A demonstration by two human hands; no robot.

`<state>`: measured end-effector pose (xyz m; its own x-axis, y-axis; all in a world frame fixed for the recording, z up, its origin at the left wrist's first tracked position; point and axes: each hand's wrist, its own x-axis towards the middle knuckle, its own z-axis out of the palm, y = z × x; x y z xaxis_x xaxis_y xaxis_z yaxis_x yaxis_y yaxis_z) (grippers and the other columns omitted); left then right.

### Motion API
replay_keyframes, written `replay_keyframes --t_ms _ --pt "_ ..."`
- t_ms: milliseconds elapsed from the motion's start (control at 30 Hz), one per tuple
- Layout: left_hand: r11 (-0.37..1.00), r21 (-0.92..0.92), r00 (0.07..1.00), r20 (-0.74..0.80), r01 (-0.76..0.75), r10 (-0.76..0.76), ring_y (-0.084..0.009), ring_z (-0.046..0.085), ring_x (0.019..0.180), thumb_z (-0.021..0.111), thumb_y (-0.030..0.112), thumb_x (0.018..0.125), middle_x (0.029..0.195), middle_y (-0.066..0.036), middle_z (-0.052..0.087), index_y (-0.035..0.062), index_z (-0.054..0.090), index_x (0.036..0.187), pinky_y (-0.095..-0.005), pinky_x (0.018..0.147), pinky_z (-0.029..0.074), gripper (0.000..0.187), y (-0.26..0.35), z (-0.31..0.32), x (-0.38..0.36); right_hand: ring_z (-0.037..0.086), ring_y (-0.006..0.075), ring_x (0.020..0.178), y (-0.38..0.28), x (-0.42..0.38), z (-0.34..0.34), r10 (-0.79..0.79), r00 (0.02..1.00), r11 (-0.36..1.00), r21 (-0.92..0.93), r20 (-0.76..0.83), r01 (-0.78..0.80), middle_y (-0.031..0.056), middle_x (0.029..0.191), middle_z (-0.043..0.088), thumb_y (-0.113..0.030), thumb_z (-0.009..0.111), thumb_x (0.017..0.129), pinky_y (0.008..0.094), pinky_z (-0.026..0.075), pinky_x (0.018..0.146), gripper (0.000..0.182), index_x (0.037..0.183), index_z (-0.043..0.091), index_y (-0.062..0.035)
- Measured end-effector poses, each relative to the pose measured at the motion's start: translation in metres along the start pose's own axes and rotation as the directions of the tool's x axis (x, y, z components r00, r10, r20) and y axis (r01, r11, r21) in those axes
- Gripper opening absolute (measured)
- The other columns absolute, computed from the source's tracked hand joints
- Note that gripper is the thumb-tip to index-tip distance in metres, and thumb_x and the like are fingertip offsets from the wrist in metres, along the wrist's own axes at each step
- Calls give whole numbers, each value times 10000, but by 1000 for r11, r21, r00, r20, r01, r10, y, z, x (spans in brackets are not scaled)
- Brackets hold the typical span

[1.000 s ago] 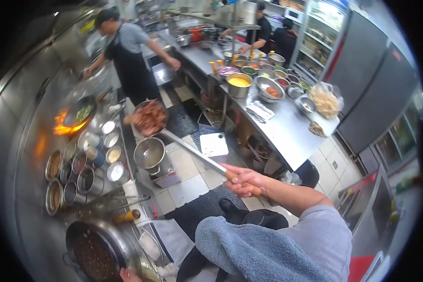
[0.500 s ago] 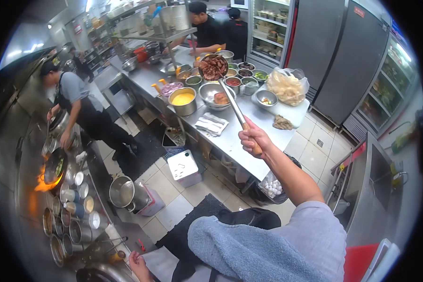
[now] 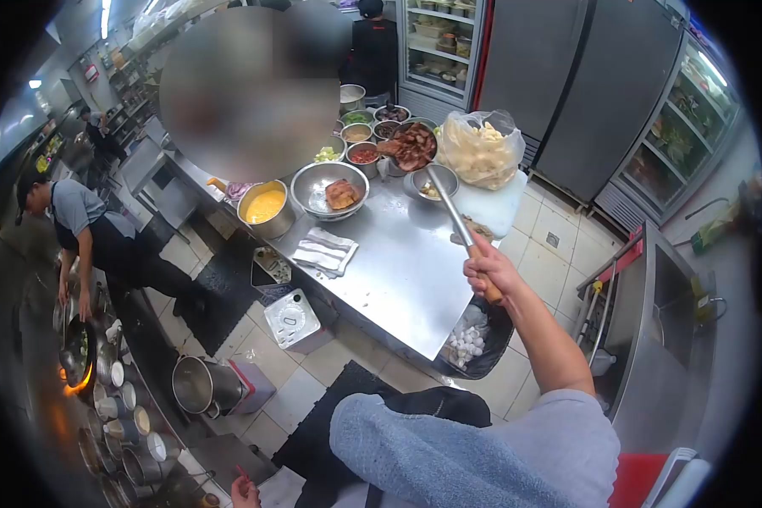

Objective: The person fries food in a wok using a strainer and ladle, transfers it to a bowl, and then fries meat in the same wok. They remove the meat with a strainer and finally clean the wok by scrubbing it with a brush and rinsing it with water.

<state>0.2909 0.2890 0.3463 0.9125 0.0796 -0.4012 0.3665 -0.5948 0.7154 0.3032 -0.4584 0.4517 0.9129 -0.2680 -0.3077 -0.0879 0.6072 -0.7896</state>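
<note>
My right hand (image 3: 491, 273) is closed around the wooden handle of a long metal ladle (image 3: 455, 206), stretched out over the right end of the steel table. The ladle's bowl is heaped with browned meat slices (image 3: 414, 149). Beneath its shaft sits a small steel bowl (image 3: 447, 183) with pale pieces in it. To the left, a steel mixing bowl (image 3: 305, 196) holds a browned chunk of meat (image 3: 341, 194). My left hand (image 3: 245, 492) shows only partly at the bottom edge, fingers loosely curled and apart, near a small red object (image 3: 241, 471); nothing shows in its grip.
On the steel table (image 3: 398, 262) are a pot of yellow liquid (image 3: 267, 212), a folded striped cloth (image 3: 325, 251), several ingredient containers and a bagged pale food (image 3: 483, 152). A co-worker (image 3: 93, 229) stands at the flaming stove. A lined bin (image 3: 474, 339) is below the table's end.
My right hand has moved the loaded ladle rightward, from above the ingredient containers to beside the bag. The view has shifted too. My left hand sits lower in view.
</note>
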Motion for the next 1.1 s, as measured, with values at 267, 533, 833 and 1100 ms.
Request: replay_keyframes --t_ms 267,533,833,1100 --pt "979 172 992 72 -113 101 -266 587 1082 637 326 929 1209 -161 613 116 544 1326 -382 901 479 459 48 19 48 479 146 417 23 -6 -49 -196 926 698 -709 -324 -100 68 669 522 62 504 816 313 408 373 881 1559 122 -219" --pt "993 -31 986 115 -116 119 -133 610 824 586 31 879 989 -120 669 21 552 1249 -276 741 502 371 125 46 84 643 452 851 26 0 -72 -294 876 341 -898 -383 -278 315 947 643 -63 481 822 518 484 821 801 1541 172 -234" --pt "986 34 967 207 -161 151 -160 647 850 623 55 852 997 -107 680 47 601 1215 -303 761 524 363 105 62 104 651 449 802 59 11 -89 -419 847 -67 -919 -327 -388 286 883 659 -22 514 764 542 494 753 899 1543 160 -299" --pt "994 -27 977 179 -110 113 -148 627 804 608 55 856 970 -86 664 42 608 1211 -291 722 516 355 67 61 135 648 454 778 59 15 -81 -510 818 -50 -940 -266 -337 276 846 657 -28 493 812 538 489 723 853 1542 151 -307"
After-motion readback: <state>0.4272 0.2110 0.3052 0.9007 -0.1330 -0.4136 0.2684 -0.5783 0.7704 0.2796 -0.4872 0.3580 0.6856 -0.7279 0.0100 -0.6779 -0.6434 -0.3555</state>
